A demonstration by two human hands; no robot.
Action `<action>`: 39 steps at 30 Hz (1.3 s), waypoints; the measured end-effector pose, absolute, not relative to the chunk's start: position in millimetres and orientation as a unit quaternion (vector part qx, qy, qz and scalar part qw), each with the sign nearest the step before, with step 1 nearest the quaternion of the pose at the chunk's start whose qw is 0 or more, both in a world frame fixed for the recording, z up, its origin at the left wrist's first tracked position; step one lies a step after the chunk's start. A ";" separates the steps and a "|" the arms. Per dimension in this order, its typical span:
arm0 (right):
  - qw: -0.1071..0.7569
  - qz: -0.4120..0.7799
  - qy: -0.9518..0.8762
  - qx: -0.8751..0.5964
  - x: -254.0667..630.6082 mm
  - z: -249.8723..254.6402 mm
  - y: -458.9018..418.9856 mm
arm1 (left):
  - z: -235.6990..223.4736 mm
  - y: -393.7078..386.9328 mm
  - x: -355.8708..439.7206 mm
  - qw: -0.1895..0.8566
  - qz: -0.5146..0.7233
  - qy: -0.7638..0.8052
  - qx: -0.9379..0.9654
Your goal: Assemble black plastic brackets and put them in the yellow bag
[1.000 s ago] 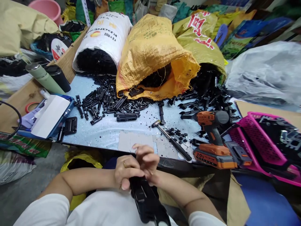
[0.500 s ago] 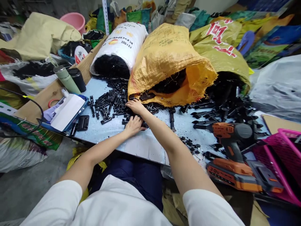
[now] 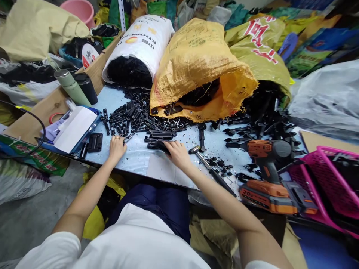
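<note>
My left hand (image 3: pixel 117 148) is at the left front edge of a pile of small black plastic parts (image 3: pixel 134 114). Its fingers are curled together at one end of a small black part (image 3: pixel 129 138). Farther right, my right hand (image 3: pixel 178 154) lies over the right end of a long black plastic part (image 3: pixel 157 145), fingers bent down onto it. Another long black part (image 3: pixel 161 134) lies just behind that one. A hammer (image 3: pixel 210 167) with a dark handle rests right of my right hand. The undersides of both hands are hidden.
An orange cordless drill (image 3: pixel 269 179) stands on the right, beside a pink basket (image 3: pixel 325 186). Open white (image 3: pixel 140 41), orange (image 3: pixel 196 56) and olive (image 3: pixel 258 52) sacks line the back. On the left are a blue tray (image 3: pixel 97 121) and a green bottle (image 3: pixel 71 87).
My left hand has moved left from the long black parts to the pile's edge. My right hand has come back from the pile to the long part. The hammer now shows.
</note>
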State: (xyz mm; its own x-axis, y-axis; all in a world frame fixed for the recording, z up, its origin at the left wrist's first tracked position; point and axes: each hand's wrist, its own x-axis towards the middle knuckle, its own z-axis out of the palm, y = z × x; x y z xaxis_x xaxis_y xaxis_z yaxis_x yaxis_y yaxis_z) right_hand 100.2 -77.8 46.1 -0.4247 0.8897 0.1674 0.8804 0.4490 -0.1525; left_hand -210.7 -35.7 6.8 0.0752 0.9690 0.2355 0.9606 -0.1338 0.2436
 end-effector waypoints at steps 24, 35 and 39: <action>0.463 0.520 -0.527 -0.487 98.3 38.1 -126.5 | 61.7 -106.0 -80.9 0.359 0.392 0.390 0.752; 0.451 0.412 -0.641 -0.464 107.0 51.5 -127.4 | 67.6 -113.2 -68.5 0.266 0.415 0.403 0.771; 0.509 0.365 -0.604 -0.494 85.9 53.2 -135.7 | 68.8 -120.0 -51.3 0.216 0.526 0.407 0.714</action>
State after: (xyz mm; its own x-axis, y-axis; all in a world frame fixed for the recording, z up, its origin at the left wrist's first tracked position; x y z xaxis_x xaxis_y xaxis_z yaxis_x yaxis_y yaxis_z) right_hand 85.9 -135.7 53.2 0.0056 0.9671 0.2545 0.2246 0.2468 -0.9427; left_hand -51.3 -120.0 68.8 0.1138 0.8098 0.5756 0.3542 -0.5744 0.7380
